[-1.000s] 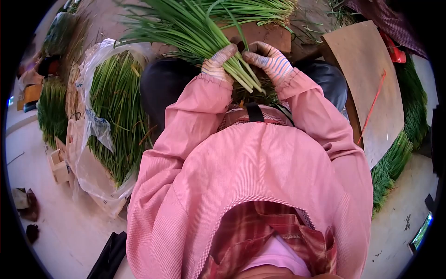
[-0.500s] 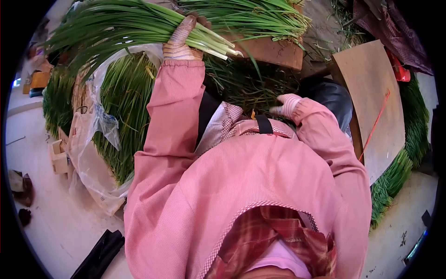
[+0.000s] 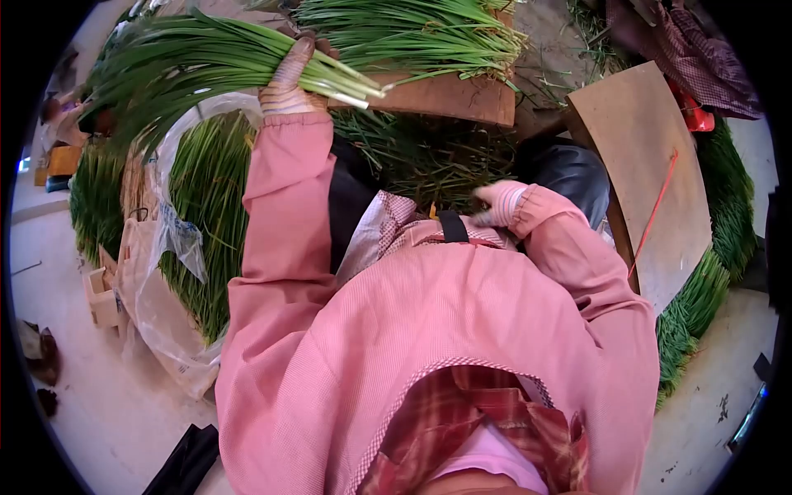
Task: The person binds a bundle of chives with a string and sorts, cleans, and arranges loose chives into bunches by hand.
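My left hand (image 3: 290, 76), in a striped glove, is closed around a bunch of garlic chives (image 3: 194, 66) near its pale stem ends. The leaves fan out to the left and the cut ends point right. Close to my waist, my right hand (image 3: 500, 203), also gloved, has its fingers curled in beside the black strap (image 3: 452, 226) on my lap. Whether anything is in those fingers is hidden. Just beyond the held bunch, a pile of garlic chives (image 3: 421, 33) lies on a wooden board (image 3: 445, 101).
Loose dark green leaves (image 3: 437, 161) lie between my knees. To the left, a clear plastic bag (image 3: 177, 247) wraps tall chives (image 3: 206, 198). A leaning plywood panel (image 3: 635, 140) with a red string (image 3: 657, 206) stands right, with green bundles (image 3: 691, 309) behind it.
My left hand and the bunch have shifted slightly left and down in the view. My right hand has drawn in toward my waist, its fingers more curled. The whole view has shifted a little.
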{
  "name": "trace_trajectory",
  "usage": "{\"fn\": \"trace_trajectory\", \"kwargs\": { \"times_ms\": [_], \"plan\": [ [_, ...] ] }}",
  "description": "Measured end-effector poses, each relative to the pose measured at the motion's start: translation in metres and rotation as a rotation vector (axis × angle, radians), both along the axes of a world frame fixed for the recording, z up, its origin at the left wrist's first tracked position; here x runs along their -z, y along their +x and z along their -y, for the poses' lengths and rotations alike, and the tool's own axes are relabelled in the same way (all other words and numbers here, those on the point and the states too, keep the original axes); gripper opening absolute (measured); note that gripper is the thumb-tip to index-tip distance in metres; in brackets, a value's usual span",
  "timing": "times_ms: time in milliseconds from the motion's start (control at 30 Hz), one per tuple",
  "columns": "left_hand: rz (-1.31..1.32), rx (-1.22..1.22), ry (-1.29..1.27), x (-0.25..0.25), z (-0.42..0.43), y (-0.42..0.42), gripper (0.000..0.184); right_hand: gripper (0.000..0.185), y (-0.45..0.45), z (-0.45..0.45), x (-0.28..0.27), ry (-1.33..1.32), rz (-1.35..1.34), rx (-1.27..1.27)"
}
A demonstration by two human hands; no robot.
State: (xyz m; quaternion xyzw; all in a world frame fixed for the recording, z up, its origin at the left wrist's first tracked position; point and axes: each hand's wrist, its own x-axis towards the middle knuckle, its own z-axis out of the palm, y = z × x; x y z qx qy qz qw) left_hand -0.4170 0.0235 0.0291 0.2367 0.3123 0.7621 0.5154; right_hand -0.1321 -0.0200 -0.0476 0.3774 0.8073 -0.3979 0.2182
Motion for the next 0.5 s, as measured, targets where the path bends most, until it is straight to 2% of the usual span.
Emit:
{"fn": "trace_trajectory", "kwargs": {
  "times_ms": [33,67,100,133,167,200,233,267,300,367,400,467,500],
  "plan": [
    [-0.064,0.004,0.03,0.003,-0.001,-0.002,0.026,0.044,0.002,-0.003,0.0,-0.038,0.202,-0.036],
    [-0.146,-0.043,0.107,0.012,-0.003,0.002,0.03,0.053,0.0,-0.007,-0.018,-0.083,-0.01,0.13],
    [-0.23,-0.085,0.197,0.023,-0.006,0.008,0.034,0.055,0.0,-0.013,0.0,-0.157,-0.303,0.324],
    [-0.203,0.043,0.101,0.02,0.004,0.019,0.044,0.062,-0.009,-0.026,-0.009,-0.053,-0.492,0.321],
    [-0.304,-0.032,0.157,0.044,-0.006,0.026,0.049,0.07,-0.023,-0.032,-0.047,-0.173,-0.708,0.399],
    [-0.303,0.053,0.149,0.046,-0.007,0.038,0.051,0.078,-0.034,-0.05,-0.048,-0.026,-0.751,0.333],
    [-0.655,0.044,0.24,0.067,-0.021,0.038,0.051,0.086,-0.046,-0.063,-0.066,-0.053,-0.863,0.359],
    [-0.646,0.053,0.322,0.075,-0.042,0.049,0.051,0.093,-0.059,-0.076,-0.075,-0.115,-1.035,0.411],
    [-0.273,0.184,0.277,0.084,-0.057,0.063,0.046,0.101,-0.072,-0.088,-0.084,-0.181,-1.208,0.444],
    [0.455,0.449,0.108,0.096,-0.077,0.086,0.042,0.101,-0.077,-0.095,-0.121,0.157,-1.278,0.542],
    [0.456,0.459,0.122,0.103,-0.08,0.092,0.042,0.101,-0.082,-0.099,-0.122,0.174,-1.278,0.538],
    [0.658,0.606,0.228,0.116,-0.087,0.105,0.042,0.1,-0.091,-0.112,-0.11,0.334,-1.386,0.597],
    [0.759,0.681,0.275,0.122,-0.089,0.11,0.043,0.094,-0.091,-0.119,-0.093,0.378,-1.349,0.594]
  ]
}}
